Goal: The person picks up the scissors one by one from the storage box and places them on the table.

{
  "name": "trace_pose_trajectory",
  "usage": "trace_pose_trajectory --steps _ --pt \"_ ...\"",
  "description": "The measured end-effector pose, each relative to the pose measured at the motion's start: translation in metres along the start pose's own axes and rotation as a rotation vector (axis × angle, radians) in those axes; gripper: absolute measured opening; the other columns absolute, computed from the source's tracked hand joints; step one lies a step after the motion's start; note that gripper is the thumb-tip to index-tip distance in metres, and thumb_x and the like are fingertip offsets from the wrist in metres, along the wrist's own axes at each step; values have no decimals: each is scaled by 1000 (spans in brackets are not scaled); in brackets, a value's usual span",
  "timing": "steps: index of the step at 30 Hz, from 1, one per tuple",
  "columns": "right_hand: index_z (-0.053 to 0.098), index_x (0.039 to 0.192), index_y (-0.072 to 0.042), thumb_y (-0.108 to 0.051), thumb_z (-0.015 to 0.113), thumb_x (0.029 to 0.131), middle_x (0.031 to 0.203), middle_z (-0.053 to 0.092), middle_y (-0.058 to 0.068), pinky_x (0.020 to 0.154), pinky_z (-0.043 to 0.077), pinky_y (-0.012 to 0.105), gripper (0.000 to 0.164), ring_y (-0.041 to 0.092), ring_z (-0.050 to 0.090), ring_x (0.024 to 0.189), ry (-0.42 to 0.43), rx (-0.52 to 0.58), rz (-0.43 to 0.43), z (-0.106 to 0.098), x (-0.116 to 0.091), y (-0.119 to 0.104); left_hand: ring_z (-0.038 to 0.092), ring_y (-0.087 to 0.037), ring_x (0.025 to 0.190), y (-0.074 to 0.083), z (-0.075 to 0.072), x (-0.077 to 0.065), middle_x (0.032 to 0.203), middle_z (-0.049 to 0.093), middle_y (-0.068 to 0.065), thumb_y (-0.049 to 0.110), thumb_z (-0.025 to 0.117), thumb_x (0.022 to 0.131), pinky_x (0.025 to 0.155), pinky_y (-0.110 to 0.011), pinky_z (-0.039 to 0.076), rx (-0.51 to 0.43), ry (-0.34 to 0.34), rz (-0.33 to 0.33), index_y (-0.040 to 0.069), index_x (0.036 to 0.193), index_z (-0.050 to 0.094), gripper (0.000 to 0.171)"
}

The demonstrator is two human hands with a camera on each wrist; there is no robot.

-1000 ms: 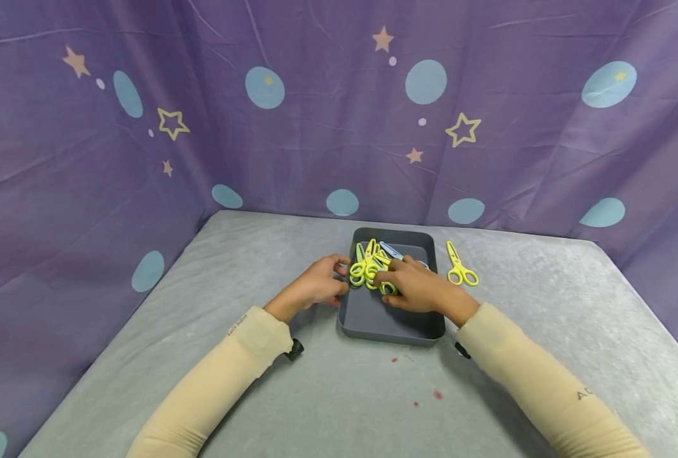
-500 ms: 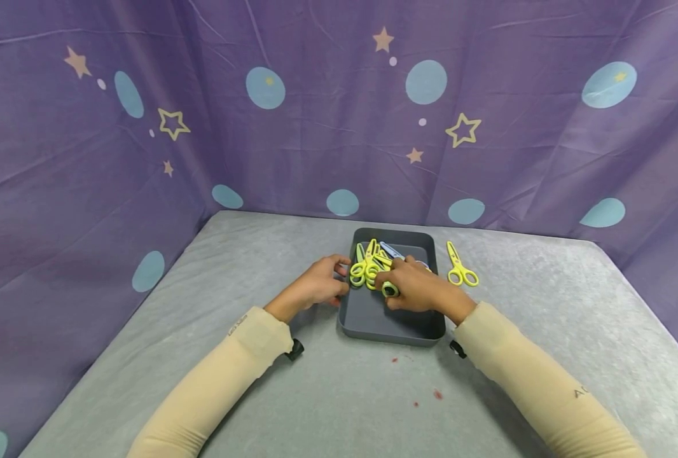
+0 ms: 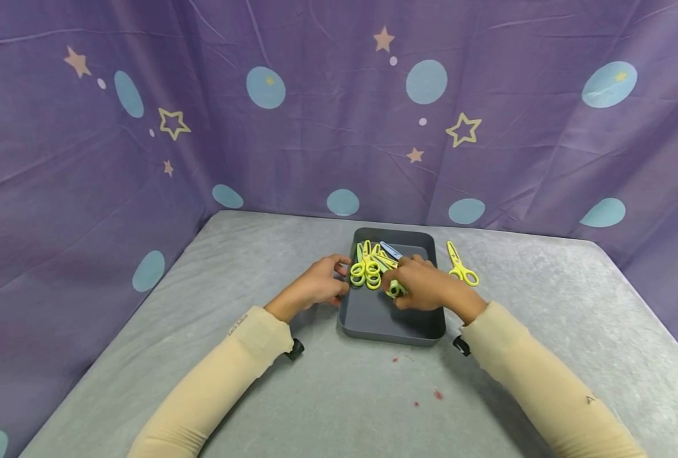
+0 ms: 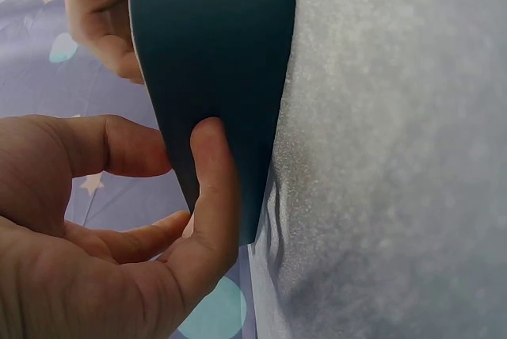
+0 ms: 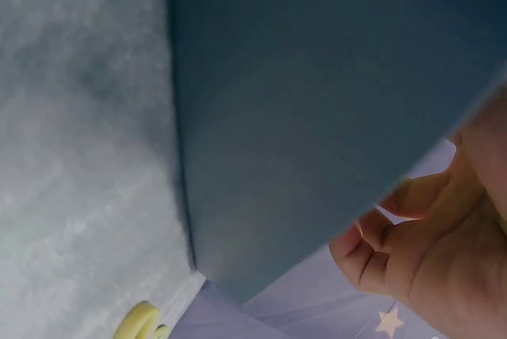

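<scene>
A dark grey tray (image 3: 390, 324) lies on the cloth, with several scissors in its left and far parts. My left hand (image 3: 318, 280) is at the tray's left wall; in the left wrist view one digit presses the outer wall and the other fingertips meet the rim. Inside the tray my right hand (image 3: 422, 283) grips a pair of light green scissors (image 3: 397, 289), their handle loops at its fingertips. Yellow scissors (image 3: 366, 259) lie to its left. A blue pair (image 3: 391, 250) lies beyond, partly hidden by that hand. In the right wrist view the tray wall hides the fingertips.
One yellow pair of scissors (image 3: 461, 267) lies on the cloth to the right of the tray. Grey cloth (image 3: 339, 407) covers the table, with small red marks near the front. A purple curtain (image 3: 339, 127) stands behind and to the left.
My right hand has shifted slightly right, bringing the light green scissors with it. The topmost yellow scissors in the tray have turned a little. My left hand stays at the tray wall.
</scene>
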State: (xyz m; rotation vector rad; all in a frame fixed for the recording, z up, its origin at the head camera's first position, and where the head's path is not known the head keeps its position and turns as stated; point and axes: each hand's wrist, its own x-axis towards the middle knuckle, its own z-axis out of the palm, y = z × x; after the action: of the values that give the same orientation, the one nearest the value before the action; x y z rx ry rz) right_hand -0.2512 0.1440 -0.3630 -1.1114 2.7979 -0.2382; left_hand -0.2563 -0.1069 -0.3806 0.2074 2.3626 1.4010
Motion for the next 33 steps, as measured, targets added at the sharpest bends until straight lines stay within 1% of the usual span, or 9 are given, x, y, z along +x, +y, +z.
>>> trace_pose_trajectory --steps 3,7,11,15,19,26,33 --pt "74 112 -21 -18 79 84 100 58 7 69 37 38 29 28 47 88 36 2 -13 -5 -3 0 61 -25 81 0 0 0 130 50 -16 -5 58 89 64 -40 62 -1 -1 4 4 154 41 68" --pt "75 112 -19 -16 80 82 100 57 7 68 34 36 30 28 44 86 75 4 -16 -10 -6 1 61 -25 80 0 0 0 130 49 -16 -5 58 89 64 -40 62 -4 -1 1 5 154 41 68" --pt "76 113 -18 -15 81 83 106 59 11 69 32 36 31 28 43 86 109 -2 3 -13 -10 3 60 -25 79 0 0 1 130 49 -16 -5 58 89 64 -41 62 -2 -5 -5 5 154 41 68" --pt "76 113 -17 -15 83 83 115 61 15 72 37 39 31 30 46 90 158 -13 9 -15 -14 5 60 -24 79 0 0 0 130 49 -16 -5 59 89 64 -41 62 -1 -4 -8 5 154 41 68" --pt "78 112 -17 -13 84 82 116 61 17 77 42 45 31 35 50 97 202 -11 15 -16 -18 10 61 -25 80 -1 0 0 130 49 -16 -6 59 89 64 -41 62 1 -1 -4 4 154 41 68" --pt "77 114 -16 -11 82 81 119 62 19 80 43 53 33 38 51 101 247 21 70 -18 -27 25 62 -25 81 0 1 -1 130 50 -16 -6 58 89 65 -40 62 9 -2 1 4 154 41 68" --pt "77 114 -15 -10 79 83 119 62 20 79 42 53 31 40 51 100 301 71 116 -18 -39 42 62 -25 80 2 0 -2 130 50 -16 -6 58 89 66 -42 62 14 0 -6 6 154 42 68"
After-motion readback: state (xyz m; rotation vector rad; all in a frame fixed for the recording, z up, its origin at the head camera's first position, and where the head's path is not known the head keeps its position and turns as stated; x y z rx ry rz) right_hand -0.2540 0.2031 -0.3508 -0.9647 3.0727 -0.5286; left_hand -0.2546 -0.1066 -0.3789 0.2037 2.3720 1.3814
